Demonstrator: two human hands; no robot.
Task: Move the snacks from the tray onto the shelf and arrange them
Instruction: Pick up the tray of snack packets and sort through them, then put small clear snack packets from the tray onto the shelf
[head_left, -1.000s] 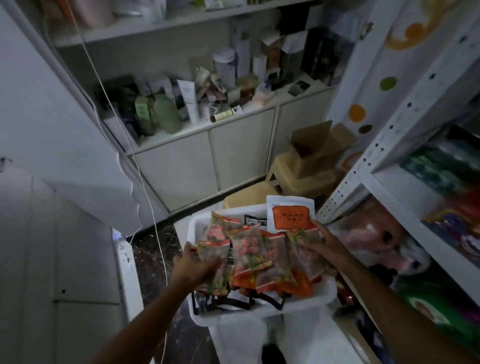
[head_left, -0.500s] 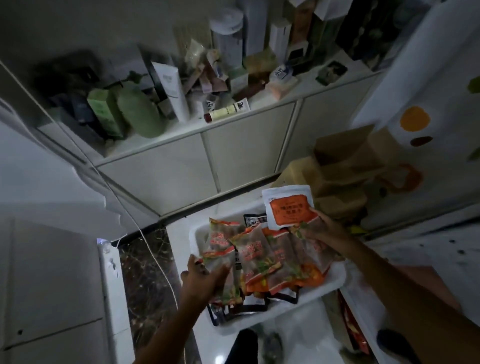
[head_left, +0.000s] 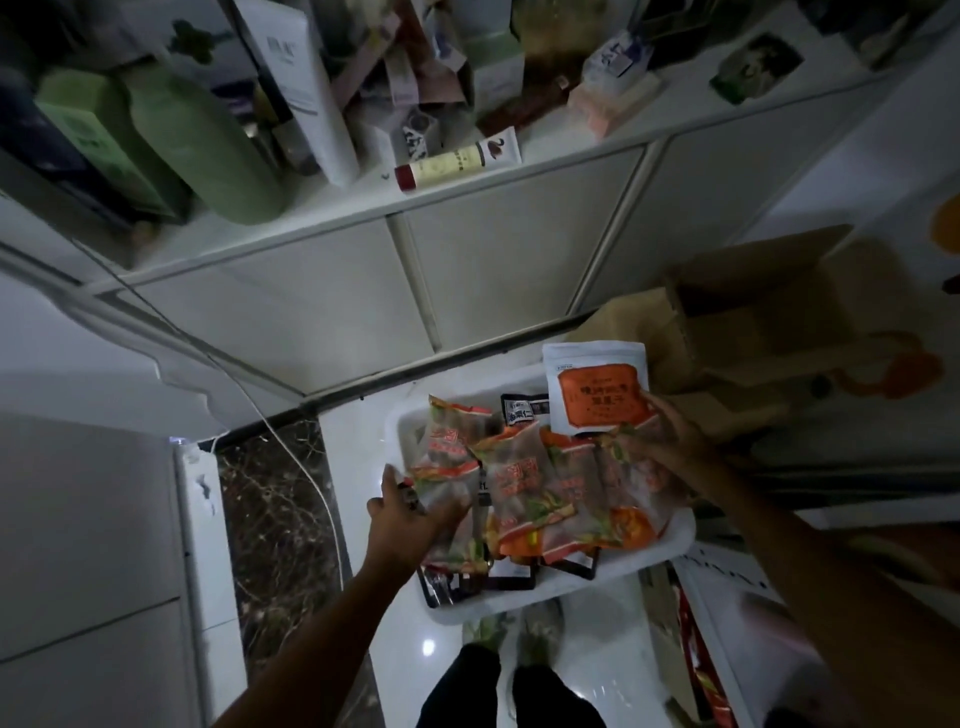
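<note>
A white tray (head_left: 670, 545) sits low in front of me, heaped with snack packets. Several clear packets with red and orange print (head_left: 524, 483) lie fanned across the top, with dark packets (head_left: 522, 408) under them. My left hand (head_left: 410, 512) grips the left end of the fanned clear packets. My right hand (head_left: 675, 434) holds their right end together with a white pouch with an orange label (head_left: 597, 387), which stands upright above the tray. The shelf for the snacks is mostly out of view at the right.
A white cabinet (head_left: 363, 291) runs across the back, its top crowded with bottles, tubes and boxes, among them a green bottle (head_left: 208, 140). An open cardboard box (head_left: 753, 312) sits behind the tray. A white cable (head_left: 291, 452) hangs at the left. My feet (head_left: 514, 634) stand below the tray.
The camera has tilted down and left, so the shelf at the right has left the view. Both hands keep their hold on the packets over the tray.
</note>
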